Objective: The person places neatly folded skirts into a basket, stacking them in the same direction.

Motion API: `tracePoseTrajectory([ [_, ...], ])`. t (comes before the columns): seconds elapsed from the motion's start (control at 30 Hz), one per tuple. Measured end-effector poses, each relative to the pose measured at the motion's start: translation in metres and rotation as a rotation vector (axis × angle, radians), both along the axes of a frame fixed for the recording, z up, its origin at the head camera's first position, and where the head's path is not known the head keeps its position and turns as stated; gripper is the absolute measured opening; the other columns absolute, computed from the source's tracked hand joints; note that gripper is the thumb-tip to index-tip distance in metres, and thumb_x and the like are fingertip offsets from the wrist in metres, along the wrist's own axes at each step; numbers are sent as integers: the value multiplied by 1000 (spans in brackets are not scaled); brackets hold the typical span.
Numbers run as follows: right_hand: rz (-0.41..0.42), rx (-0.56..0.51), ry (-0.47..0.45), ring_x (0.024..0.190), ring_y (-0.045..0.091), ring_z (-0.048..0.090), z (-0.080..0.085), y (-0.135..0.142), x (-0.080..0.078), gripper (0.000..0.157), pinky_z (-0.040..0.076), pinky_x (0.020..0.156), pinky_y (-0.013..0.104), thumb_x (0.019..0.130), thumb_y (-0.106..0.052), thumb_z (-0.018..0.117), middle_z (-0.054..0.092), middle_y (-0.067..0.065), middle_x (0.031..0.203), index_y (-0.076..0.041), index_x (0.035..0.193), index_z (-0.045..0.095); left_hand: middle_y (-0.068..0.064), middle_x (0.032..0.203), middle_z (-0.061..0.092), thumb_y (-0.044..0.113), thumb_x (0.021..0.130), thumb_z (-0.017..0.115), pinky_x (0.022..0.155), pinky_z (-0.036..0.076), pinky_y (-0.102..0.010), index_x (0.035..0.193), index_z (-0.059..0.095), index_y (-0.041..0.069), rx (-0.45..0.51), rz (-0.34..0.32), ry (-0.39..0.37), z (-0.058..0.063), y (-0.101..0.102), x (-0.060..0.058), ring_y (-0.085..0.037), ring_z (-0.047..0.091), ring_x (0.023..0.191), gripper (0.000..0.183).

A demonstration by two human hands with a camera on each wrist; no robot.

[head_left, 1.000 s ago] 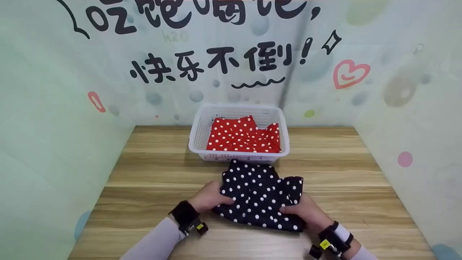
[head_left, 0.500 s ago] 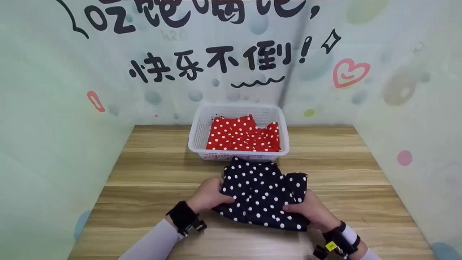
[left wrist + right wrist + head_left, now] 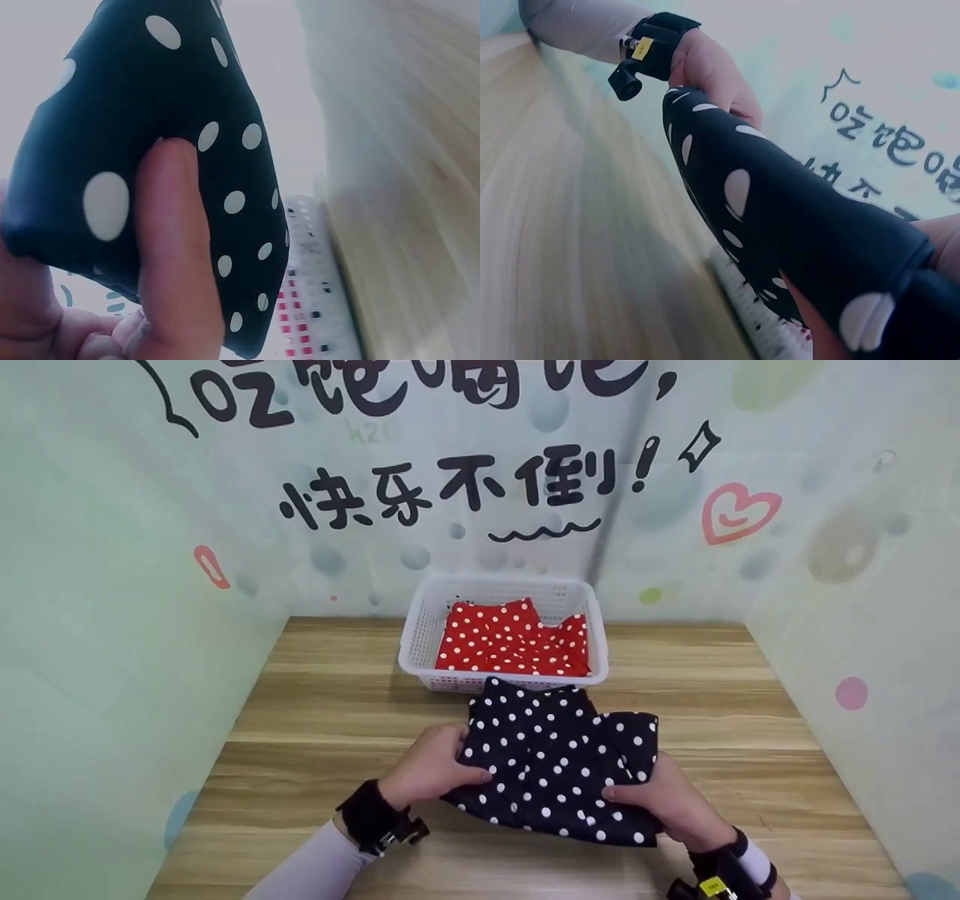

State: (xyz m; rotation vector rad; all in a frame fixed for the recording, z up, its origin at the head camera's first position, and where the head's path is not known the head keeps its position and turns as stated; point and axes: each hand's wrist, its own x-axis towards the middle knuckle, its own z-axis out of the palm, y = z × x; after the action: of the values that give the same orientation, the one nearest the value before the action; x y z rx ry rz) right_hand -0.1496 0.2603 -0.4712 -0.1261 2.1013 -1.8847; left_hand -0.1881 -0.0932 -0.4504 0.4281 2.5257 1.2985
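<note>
A folded black garment with white polka dots [image 3: 555, 765] is held by both hands in front of the basket, its far edge overlapping the basket's near rim in the head view. At its left side my left hand [image 3: 431, 765] grips it, the thumb on top and the fingers underneath. My right hand [image 3: 679, 802] pinches the right side in the same way. The left wrist view shows the left thumb [image 3: 176, 232] pressed against the dotted cloth [image 3: 232, 202]. Seen from the right wrist, the folded cloth [image 3: 780, 202] hangs above the table, with much of the right hand hidden behind it.
A white perforated plastic basket [image 3: 411, 660] stands at the back of the wooden table [image 3: 315, 697], near the wall. In it lies a folded red garment with white dots [image 3: 510, 641]. Printed wall sheets [image 3: 675, 562] enclose the back and sides.
The black garment has risen slightly and moved a little toward the basket and to the right. My right hand has shifted right with it; both hands keep their hold.
</note>
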Motion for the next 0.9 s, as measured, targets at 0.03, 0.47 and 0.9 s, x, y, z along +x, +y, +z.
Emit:
tracePoseTrajectory([
  [0.03,5,0,4,104,22,75,3,0,1,74,65,90,36,83,0,84,73,10,118,13,143,43,-4,98,76,26,80,90,82,60,-32,112,68,3,15,-3,-6,3,-1,2,-14,70,85,45],
  [0.47,110,-3,45,103,22,77,47,-17,-5,66,66,90,38,85,1,81,74,10,117,14,139,46,-4,87,79,22,83,87,69,62,-26,109,65,1,142,31,-27,35,-27,3,-11,73,73,40],
  [0.9,-2,6,91,102,23,77,74,-26,-65,63,66,88,39,88,-3,82,72,11,119,6,141,48,-18,105,81,13,89,81,79,66,-31,124,62,-5,311,96,-3,53,-32,-40,-18,79,87,44],
])
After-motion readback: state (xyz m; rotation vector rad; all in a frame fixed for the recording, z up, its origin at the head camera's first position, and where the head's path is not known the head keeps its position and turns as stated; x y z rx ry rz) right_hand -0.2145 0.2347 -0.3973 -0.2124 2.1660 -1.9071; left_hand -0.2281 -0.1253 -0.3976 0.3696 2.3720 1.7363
